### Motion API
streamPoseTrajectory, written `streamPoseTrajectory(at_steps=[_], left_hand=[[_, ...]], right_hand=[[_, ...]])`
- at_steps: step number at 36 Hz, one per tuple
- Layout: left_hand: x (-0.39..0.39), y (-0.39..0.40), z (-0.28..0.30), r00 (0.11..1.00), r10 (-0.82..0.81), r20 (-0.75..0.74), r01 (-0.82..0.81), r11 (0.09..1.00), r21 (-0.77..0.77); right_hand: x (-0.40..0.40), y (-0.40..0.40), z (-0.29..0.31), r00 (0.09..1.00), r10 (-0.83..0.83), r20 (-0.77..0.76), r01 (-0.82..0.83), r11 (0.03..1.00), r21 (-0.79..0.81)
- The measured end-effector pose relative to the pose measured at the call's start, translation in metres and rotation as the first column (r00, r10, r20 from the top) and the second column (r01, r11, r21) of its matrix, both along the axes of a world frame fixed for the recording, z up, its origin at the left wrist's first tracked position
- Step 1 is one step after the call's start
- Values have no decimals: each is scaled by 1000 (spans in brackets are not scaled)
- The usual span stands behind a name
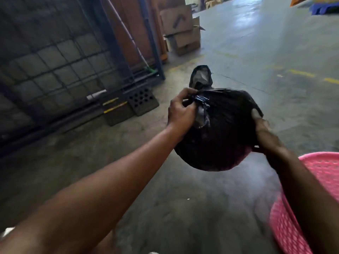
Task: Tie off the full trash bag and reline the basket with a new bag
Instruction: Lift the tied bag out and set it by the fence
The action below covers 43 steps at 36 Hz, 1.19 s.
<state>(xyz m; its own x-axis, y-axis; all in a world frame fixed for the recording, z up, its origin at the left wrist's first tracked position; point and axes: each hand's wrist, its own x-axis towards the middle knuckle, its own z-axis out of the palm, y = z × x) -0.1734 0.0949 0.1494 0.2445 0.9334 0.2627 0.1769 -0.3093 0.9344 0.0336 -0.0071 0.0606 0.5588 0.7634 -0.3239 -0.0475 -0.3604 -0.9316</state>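
Note:
A full black trash bag (pixel 220 132) hangs in the air in front of me, above the concrete floor. My left hand (pixel 180 110) pinches the twisted neck and knot at the bag's upper left. A loose flap of the bag's top sticks up behind the knot. My right hand (pixel 264 132) grips the bag's right side and looks blurred. The pink mesh basket (pixel 286 228) stands at the lower right, partly behind my right forearm; its inside is hidden.
A dark metal wire cage (pixel 55 70) fills the left. Wooden panels and a broom handle (pixel 126 35) lean behind it. Stacked cardboard boxes (pixel 181 30) stand at the back. A perforated block (pixel 143 102) lies by the cage foot.

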Motion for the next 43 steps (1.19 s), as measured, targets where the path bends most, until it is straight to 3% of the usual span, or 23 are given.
streamPoseTrajectory(at_steps=[5,10,15,18,20,25,29,36,43], left_hand=[[-52,-1,-52,997,21,-72,-26,997,-70],[-89,-3,-116,971,24,-236,-73,977,-198],[-123,-10,-159,829,54,-557,-296,887,-355],[-137,-1,-177,890,105,-445,-356,768,-532],[-135,13,-176,928,74,-364,-290,757,-585],[-143,74,-157,946,60,-317,-235,801,-551],[-174,142,-142,938,105,-330,-270,819,-506],[-247,233,-118,966,143,-215,-234,840,-491],[-292,341,-133,948,236,-213,-303,872,-385]], right_hand=[[-55,-2,-47,991,77,-107,-83,995,-54],[-94,-21,-101,977,106,-185,-130,984,-121],[-129,-34,-153,947,168,-274,-252,918,-308],[-152,-28,-171,956,198,-217,-268,888,-374],[-151,-19,-194,955,209,-211,-274,896,-350],[-173,38,-189,929,-7,-370,-139,920,-366],[-217,110,-148,911,46,-409,-163,952,-258],[-298,231,-105,918,106,-382,-147,986,-81],[-326,370,-135,925,148,-350,-142,989,42]])
